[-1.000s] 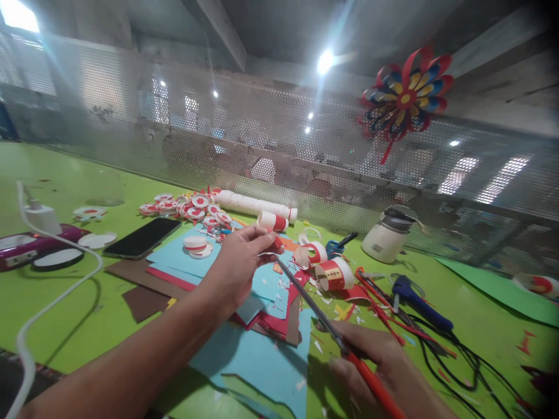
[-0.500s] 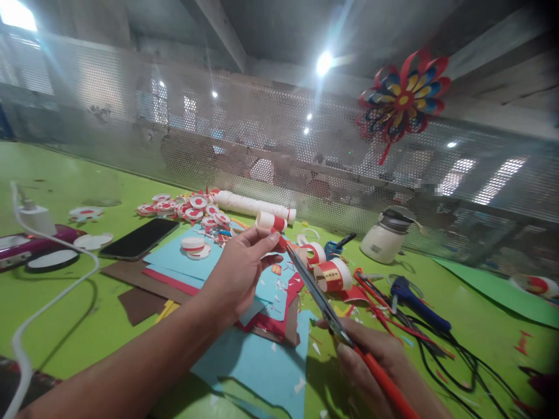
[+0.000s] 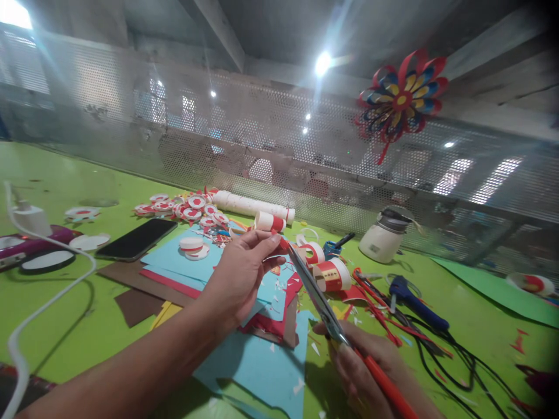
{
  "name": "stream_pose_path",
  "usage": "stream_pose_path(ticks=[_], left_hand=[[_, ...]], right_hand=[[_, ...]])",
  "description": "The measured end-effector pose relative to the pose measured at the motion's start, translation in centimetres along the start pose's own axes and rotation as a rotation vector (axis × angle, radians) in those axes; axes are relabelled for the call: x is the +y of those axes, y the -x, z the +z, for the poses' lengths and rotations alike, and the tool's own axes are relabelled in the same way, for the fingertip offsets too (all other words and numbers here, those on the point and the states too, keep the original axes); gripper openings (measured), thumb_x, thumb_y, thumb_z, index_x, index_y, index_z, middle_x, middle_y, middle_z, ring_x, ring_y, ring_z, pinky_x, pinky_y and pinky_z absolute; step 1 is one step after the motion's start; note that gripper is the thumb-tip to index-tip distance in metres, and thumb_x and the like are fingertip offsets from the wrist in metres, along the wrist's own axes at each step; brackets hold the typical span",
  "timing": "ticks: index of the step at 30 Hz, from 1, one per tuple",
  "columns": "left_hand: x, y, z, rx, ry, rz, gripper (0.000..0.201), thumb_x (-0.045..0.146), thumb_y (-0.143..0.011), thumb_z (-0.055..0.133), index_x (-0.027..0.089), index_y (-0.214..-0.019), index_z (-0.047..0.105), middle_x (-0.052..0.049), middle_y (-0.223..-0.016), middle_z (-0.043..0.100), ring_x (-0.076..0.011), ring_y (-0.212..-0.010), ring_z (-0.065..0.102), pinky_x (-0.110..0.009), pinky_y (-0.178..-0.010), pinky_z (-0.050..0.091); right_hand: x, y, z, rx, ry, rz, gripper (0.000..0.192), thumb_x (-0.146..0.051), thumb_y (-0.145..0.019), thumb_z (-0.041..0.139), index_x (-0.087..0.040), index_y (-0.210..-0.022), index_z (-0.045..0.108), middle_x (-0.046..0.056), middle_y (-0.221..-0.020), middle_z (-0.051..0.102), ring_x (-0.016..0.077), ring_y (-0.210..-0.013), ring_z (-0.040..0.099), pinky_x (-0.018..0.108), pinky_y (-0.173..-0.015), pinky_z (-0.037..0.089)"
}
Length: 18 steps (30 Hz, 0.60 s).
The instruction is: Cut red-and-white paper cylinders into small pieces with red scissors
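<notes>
Between the fingertips of my left hand (image 3: 244, 267) is a small piece of red paper (image 3: 283, 243). My right hand (image 3: 367, 355) is closed round red-handled scissors (image 3: 321, 305), whose blade tips reach up to that red piece. From this angle the blades look almost together. Sheets of light blue paper (image 3: 262, 372) lie beneath both hands, scattered with white snippets. Just beyond the scissors are cut paper cups with red and gold bands (image 3: 334, 274). Another red-and-white cup piece (image 3: 269, 221) lies behind my left fingertips.
A pile of red-and-white paper discs (image 3: 192, 203) and a long white stack of cups (image 3: 255, 205) lie at the back. A phone (image 3: 137, 238) and white cable (image 3: 55, 297) are left. On the right are a blue glue gun (image 3: 417, 302), black cord, more scissors and a white jug (image 3: 384, 235).
Both hands stay in nearly the same place, the scissor tips still at the red paper. The view has shifted very slightly.
</notes>
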State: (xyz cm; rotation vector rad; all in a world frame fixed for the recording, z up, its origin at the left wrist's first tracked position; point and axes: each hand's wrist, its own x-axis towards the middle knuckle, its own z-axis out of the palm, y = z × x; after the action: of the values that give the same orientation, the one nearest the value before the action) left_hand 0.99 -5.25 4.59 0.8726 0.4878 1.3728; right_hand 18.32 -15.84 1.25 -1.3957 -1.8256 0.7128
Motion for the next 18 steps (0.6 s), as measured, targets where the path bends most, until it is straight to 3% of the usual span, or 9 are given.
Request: stream_pose_path(ticks=[18], left_hand=[[0.20, 0.03, 0.14, 0.034, -0.009, 0.016, 0.011, 0.019, -0.070, 0.064, 0.012, -0.068, 0.056, -0.001, -0.069, 0.056, -0.0096, -0.066, 0.053, -0.026, -0.066, 0.047]], right_hand=[[-0.63, 0.39, 0.27, 0.035, 0.049, 0.074, 0.055, -0.062, -0.081, 0.036, -0.015, -0.093, 0.061, -0.006, -0.051, 0.032, 0.0079, -0.042, 0.031, 0.020, -0.037, 0.022]])
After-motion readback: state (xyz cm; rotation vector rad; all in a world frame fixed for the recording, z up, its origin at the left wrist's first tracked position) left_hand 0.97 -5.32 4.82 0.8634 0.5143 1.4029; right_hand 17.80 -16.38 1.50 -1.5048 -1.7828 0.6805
